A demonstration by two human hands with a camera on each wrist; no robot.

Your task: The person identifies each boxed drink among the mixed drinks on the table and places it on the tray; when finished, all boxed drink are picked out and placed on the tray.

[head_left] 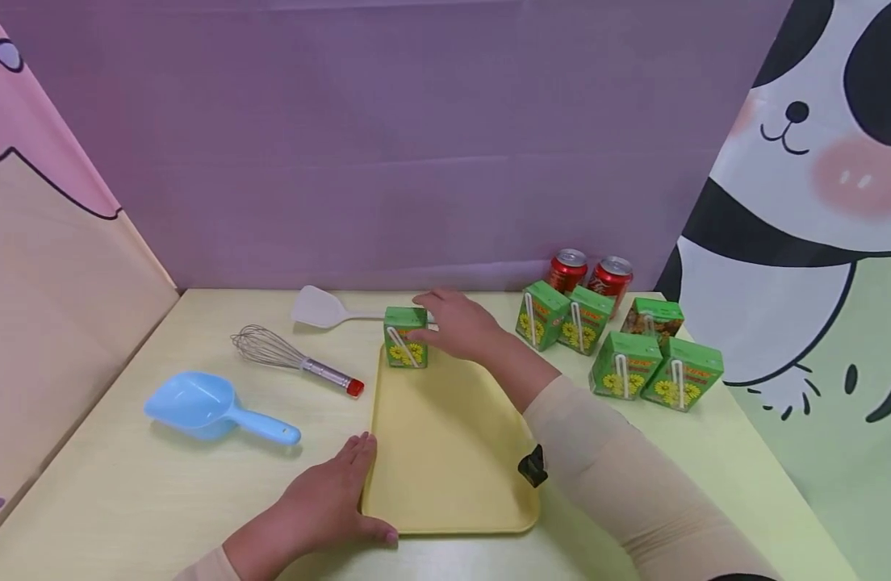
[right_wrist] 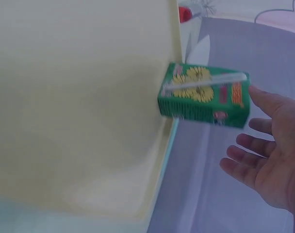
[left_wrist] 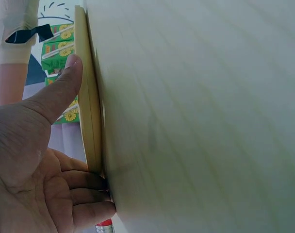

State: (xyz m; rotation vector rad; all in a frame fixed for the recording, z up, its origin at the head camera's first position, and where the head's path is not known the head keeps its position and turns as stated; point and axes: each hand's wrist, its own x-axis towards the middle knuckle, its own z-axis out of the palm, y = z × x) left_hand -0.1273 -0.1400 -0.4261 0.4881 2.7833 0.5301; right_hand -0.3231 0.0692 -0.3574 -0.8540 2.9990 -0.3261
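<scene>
Touching tray [head_left: 449, 452] edge with left hand [head_left: 335, 499] spread, right hand [head_left: 460, 325] fingers parted beside carton [head_left: 403, 343], neither gripping, carton upright at far-left corner

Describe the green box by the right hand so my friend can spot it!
Find the flat yellow rectangular tray. At its far left corner is a green carton with yellow flowers and a white straw. Unlike the green cartons grouped right of the tray, it's alone.
</scene>
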